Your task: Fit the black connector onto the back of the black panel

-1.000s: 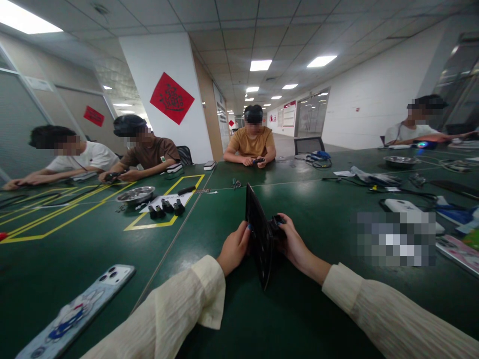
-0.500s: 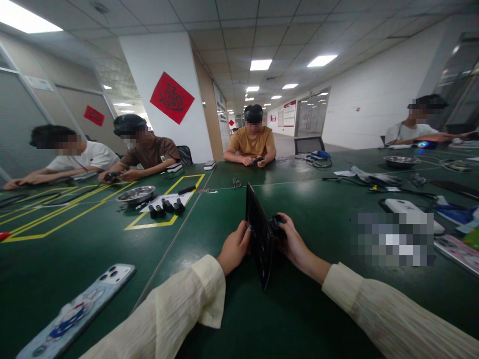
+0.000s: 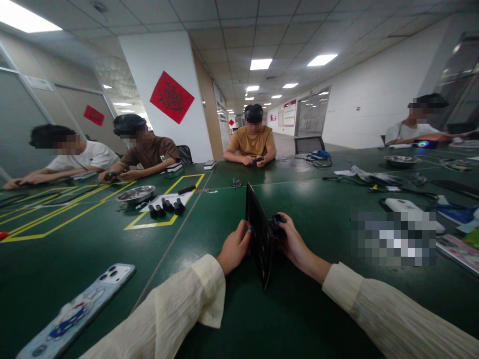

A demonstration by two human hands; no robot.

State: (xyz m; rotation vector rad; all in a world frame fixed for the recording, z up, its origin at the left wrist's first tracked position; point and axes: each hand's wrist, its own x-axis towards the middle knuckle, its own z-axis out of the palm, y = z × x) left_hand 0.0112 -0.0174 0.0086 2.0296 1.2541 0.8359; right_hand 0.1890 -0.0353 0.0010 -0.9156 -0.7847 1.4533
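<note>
A thin black panel [image 3: 261,244] stands on edge between my hands, tilted and seen almost side-on. My left hand [image 3: 234,248] is closed, thumb and fingers pressed together at the panel's left face. A tiny blue spot shows at those fingertips; what it is, I cannot make out. On the panel's other side my right hand [image 3: 297,245] is wrapped round a small black block-like part [image 3: 277,223] that sits against the panel's back. The panel partly hides the fingers of that hand.
The green table [image 3: 209,219] carries a phone in a blue case [image 3: 80,309] at near left. Several black cylindrical parts [image 3: 167,205] and a metal bowl [image 3: 136,195] lie farther left. Cables and a white device [image 3: 409,214] are at right. Other people sit around the table.
</note>
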